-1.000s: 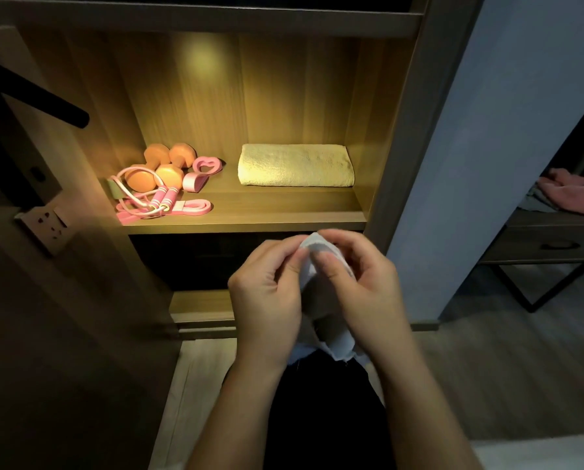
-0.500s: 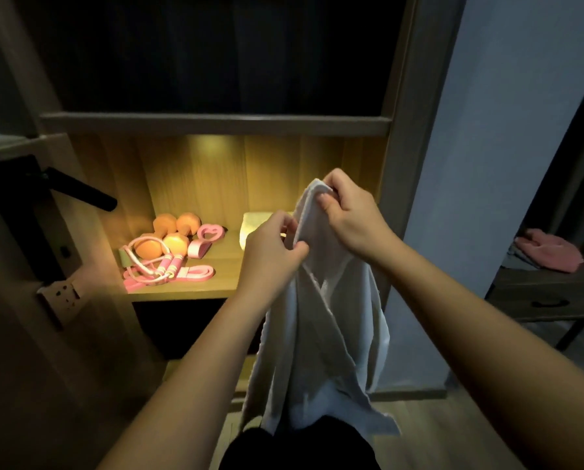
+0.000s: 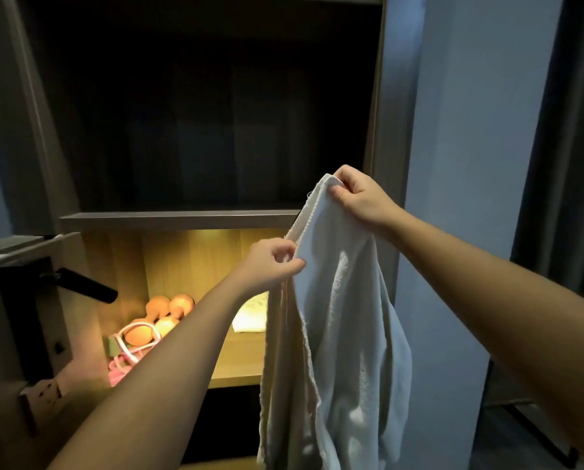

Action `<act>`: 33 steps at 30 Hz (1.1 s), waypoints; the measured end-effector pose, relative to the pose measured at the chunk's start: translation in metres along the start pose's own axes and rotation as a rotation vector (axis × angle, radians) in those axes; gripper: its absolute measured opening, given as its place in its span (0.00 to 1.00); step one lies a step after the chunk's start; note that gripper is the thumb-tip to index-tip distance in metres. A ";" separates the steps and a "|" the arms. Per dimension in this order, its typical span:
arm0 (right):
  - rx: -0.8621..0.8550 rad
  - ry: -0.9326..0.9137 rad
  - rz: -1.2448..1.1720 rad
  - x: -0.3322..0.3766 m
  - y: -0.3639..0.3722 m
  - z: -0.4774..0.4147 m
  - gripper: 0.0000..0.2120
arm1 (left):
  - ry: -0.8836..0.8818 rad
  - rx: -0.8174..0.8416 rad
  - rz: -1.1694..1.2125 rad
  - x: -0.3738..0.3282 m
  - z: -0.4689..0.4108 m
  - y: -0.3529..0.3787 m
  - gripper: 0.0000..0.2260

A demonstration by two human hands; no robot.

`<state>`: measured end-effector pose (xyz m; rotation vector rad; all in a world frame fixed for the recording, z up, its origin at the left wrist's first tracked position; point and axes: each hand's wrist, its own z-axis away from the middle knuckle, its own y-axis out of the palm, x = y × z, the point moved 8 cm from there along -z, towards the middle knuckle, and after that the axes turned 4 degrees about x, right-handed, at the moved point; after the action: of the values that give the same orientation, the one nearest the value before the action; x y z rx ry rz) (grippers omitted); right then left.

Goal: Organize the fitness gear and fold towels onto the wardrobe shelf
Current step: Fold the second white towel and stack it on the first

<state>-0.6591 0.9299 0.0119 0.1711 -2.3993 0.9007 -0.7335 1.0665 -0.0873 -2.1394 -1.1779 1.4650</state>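
Note:
A white towel [image 3: 338, 320] hangs lengthwise in front of the wardrobe. My right hand [image 3: 362, 195] pinches its top corner up high, and my left hand [image 3: 272, 262] pinches its edge a little lower and to the left. On the lit wooden shelf [image 3: 236, 361] behind my left arm lie orange dumbbells [image 3: 168, 312], a pink jump rope [image 3: 127, 354] and a folded yellow towel [image 3: 250, 317], which the arm and the hanging towel partly hide.
The upper compartment [image 3: 202, 113] of the wardrobe is dark. An open door with a black lever handle [image 3: 87, 288] stands at the left. A pale wall [image 3: 460, 164] rises right of the wardrobe, with a dark curtain at the far right.
Both hands have lifted the white towel from waist height to above the shelf. My right hand has moved up and away from my left, stretching out the top edge. The view tilted up.

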 end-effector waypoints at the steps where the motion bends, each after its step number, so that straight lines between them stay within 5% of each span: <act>1: -0.013 0.005 -0.001 0.001 -0.006 -0.003 0.06 | 0.039 -0.045 -0.104 -0.006 -0.004 -0.007 0.06; 6: -0.113 0.022 -0.006 0.007 -0.031 -0.022 0.06 | 0.135 -0.219 -0.368 -0.032 -0.015 -0.018 0.11; 15: -0.286 0.125 0.056 -0.002 -0.064 -0.043 0.07 | -0.044 -0.063 -0.399 -0.001 -0.002 0.018 0.12; 20: -0.304 0.154 0.089 -0.010 -0.062 -0.040 0.06 | -0.123 -0.010 -0.260 0.015 0.002 0.039 0.08; 23: -0.357 0.194 0.124 -0.020 -0.079 -0.032 0.12 | -0.117 -0.131 -0.104 0.023 0.012 0.031 0.07; 26: -0.424 0.249 0.153 -0.039 -0.102 -0.019 0.06 | -0.086 -0.262 0.047 0.021 0.019 0.014 0.08; 33: -0.509 0.351 0.073 -0.064 -0.116 0.006 0.10 | 0.055 -0.351 0.057 -0.027 0.013 -0.039 0.15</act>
<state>-0.5728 0.8324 0.0390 -0.2503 -2.2244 0.2922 -0.7670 1.0681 -0.0509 -2.4408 -1.4544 1.2885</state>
